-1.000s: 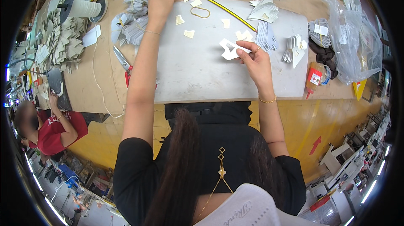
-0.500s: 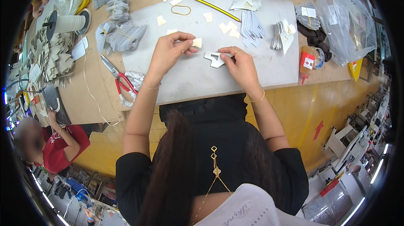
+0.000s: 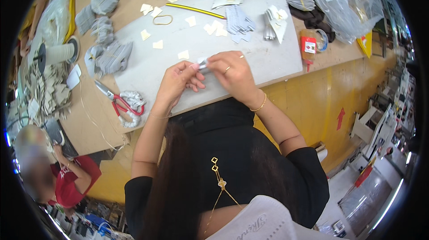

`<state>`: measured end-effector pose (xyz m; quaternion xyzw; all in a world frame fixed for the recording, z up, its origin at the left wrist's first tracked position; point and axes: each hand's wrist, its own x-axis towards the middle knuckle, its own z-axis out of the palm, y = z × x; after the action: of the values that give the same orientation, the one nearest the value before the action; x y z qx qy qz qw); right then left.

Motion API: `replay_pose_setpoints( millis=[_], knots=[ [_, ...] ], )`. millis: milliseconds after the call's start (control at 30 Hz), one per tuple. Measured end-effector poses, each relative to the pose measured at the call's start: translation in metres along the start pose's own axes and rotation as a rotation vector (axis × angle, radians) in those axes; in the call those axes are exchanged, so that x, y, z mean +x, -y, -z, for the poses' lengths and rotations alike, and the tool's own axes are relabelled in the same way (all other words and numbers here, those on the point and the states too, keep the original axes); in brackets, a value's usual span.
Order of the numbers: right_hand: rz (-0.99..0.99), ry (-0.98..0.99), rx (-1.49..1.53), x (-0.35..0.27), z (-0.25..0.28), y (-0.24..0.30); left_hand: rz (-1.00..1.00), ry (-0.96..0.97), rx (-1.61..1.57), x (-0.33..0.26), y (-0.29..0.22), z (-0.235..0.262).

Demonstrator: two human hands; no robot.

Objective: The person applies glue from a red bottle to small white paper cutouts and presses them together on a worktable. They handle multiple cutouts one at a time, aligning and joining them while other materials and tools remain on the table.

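Close together over the front of the pale grey board [image 3: 268, 67], my left hand [image 3: 176, 83] and my right hand [image 3: 234, 73] both pinch a small white cut piece [image 3: 202, 64]. Fingers cover most of it, and the small cream patch seen earlier in the left hand cannot be made out. Just beyond the fingertips lies a loose cream patch [image 3: 183, 55]. Several more are scattered farther back, near a rubber band [image 3: 162, 20] and a yellow-and-black pencil [image 3: 196, 11]. Fanned light grey pieces [image 3: 240, 21] rest behind my right hand.
Red-handled snips [image 3: 118, 101] lie left of my left forearm. Bundled grey pieces [image 3: 114, 59] and a cord spool [image 3: 58, 54] stand beyond them. At the right are a glue bottle [image 3: 308, 45] and clear plastic bags [image 3: 346, 7]. A co-worker in red [image 3: 76, 179] sits at left.
My hands have come together; the right moved left with the white piece, which both now pinch. The right hand has turned over it. The whole view has shifted and tilted.
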<state>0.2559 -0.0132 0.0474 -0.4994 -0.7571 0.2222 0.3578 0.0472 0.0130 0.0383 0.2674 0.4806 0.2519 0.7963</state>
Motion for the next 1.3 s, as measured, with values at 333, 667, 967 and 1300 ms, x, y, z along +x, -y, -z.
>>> replay_pose_setpoints(
  millis=[333, 667, 967, 1300],
  knots=[
    [-0.617, -0.388, -0.909, -0.028, 0.135, -0.090, 0.037, -0.090, 0.105, 0.001, 0.022, 0.000],
    [-0.911, -0.247, -0.646, -0.042, 0.167, -0.143, 0.050, -0.096, 0.096, 0.003, 0.024, 0.002],
    [-0.508, -0.369, 1.046, -0.029, 0.160, -0.067, 0.043, -0.023, -0.165, -0.005, 0.010, -0.005],
    [-0.321, -0.528, 0.903, 0.037, 0.044, 0.004, -0.238, 0.108, -0.475, -0.046, -0.014, -0.025]
  ],
)
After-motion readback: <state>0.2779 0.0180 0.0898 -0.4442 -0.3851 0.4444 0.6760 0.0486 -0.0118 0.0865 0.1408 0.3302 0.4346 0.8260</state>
